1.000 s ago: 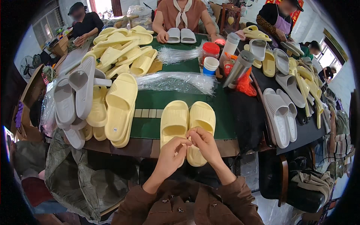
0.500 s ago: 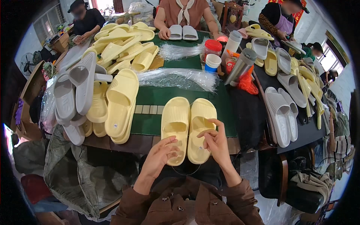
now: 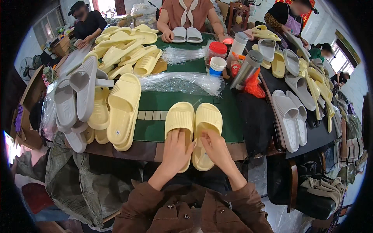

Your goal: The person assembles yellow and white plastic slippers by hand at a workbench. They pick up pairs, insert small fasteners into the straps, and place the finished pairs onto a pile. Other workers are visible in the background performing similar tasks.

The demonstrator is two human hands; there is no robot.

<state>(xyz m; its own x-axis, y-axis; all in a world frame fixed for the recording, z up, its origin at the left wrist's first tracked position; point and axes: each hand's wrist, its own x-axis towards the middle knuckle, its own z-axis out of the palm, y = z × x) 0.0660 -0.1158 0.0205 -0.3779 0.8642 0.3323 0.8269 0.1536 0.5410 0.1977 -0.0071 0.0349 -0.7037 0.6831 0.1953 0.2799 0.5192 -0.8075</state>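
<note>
A pair of pale yellow slide slippers stands side by side at the near table edge, toes away from me. My left hand (image 3: 176, 149) reaches into the left slipper (image 3: 179, 114), its fingers stretched under the ribbed strap and the tips hidden. My right hand (image 3: 216, 149) is bent over the right slipper (image 3: 209, 114), fingers drawn together at the strap's opening. Whether anything thin lies in those fingers cannot be made out. Beyond the pair lies a bundle of clear plastic strands (image 3: 182, 82) on the green mat (image 3: 155, 101).
Left of the mat, yellow slippers (image 3: 123, 108) and grey slippers (image 3: 83, 91) are piled. A red-lidded jar (image 3: 220, 50), a white-blue cup (image 3: 217, 66) and a steel flask (image 3: 248, 68) stand right of the strands. More grey slippers (image 3: 287, 120) lie on the right-hand table. Several people sit around.
Both hands have moved forward, from above the footbeds to the strap openings; the left fingers have gone under the strap. A thin loop seen below the heels no longer shows.
</note>
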